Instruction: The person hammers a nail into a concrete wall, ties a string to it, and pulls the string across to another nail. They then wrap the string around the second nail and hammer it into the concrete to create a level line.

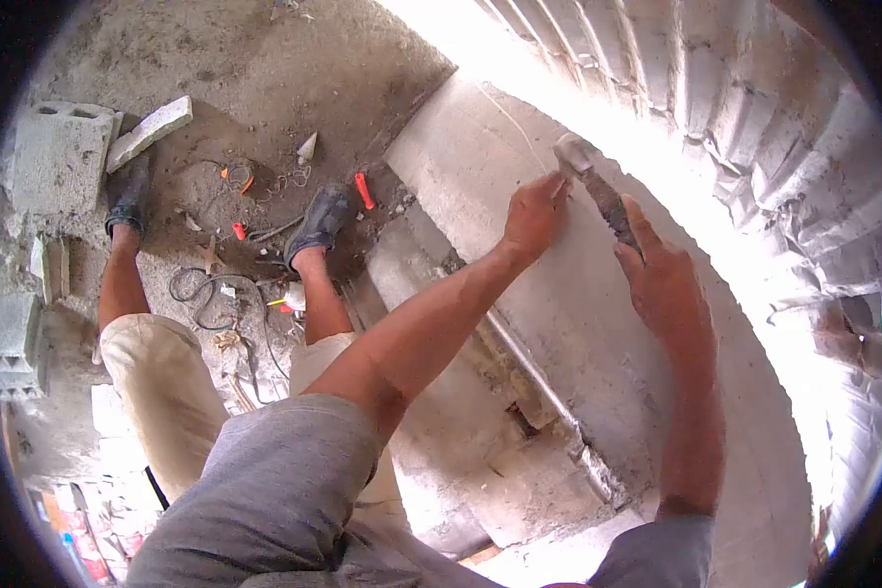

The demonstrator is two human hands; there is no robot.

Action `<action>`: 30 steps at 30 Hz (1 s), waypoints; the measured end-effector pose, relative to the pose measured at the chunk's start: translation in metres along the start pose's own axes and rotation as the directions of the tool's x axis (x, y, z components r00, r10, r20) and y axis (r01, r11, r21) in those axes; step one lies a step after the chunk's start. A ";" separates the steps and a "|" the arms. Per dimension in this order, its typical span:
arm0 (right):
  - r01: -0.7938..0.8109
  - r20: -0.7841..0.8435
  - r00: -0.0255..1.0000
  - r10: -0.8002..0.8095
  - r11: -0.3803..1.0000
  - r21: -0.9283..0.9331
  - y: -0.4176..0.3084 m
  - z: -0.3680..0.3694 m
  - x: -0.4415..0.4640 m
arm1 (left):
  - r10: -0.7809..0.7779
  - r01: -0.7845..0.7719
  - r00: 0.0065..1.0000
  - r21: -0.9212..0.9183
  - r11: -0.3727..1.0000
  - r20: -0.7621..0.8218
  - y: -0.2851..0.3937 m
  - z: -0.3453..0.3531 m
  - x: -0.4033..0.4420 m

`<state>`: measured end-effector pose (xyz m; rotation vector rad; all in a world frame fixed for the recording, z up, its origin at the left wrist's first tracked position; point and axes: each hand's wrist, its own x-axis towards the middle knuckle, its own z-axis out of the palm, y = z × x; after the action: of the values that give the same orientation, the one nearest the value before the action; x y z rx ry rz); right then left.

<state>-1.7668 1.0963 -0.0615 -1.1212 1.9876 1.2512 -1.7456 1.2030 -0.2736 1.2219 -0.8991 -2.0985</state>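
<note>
We see the right hand wrapped round the handle of a hammer, right of centre in the frame. The left hand is drawn into a narrow pinch just beside the hammer's head; whatever lies between its fingers is too small for us to make out. A pale string runs from near those fingers toward the top of the frame. All this sits over a broad grey concrete face.

We judge the step in hand to be hammer work at the pinched spot. The next move seems to call for a steady left hand, fingers clear of the head, and a short, controlled stroke.

A bright bar crosses below the left hand, along rough masonry. At upper right we have crumpled metal sheeting beyond a glaring edge. On the left, the dirt floor carries hollow blocks, a red handle, an orange ring and a dark cable near our shoes.
</note>
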 end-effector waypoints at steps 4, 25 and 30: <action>0.157 -0.208 0.971 -0.113 0.966 0.205 -0.020 -0.014 -0.014 | 0.006 -0.006 1.000 0.005 1.000 -0.010 -0.004 0.000 0.000; 0.059 -0.115 0.992 -0.043 0.988 0.143 -0.016 -0.003 -0.012 | -0.091 0.091 0.996 -0.005 0.996 0.007 -0.009 0.001 0.004; 0.038 -0.153 0.988 0.002 0.966 0.256 -0.027 -0.030 -0.014 | -0.189 0.188 0.971 0.021 0.982 0.147 -0.002 -0.004 0.011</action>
<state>-1.7367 1.0686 -0.0503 -1.1287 2.1730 0.8868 -1.7477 1.1950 -0.2824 1.2085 -0.8856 -2.3650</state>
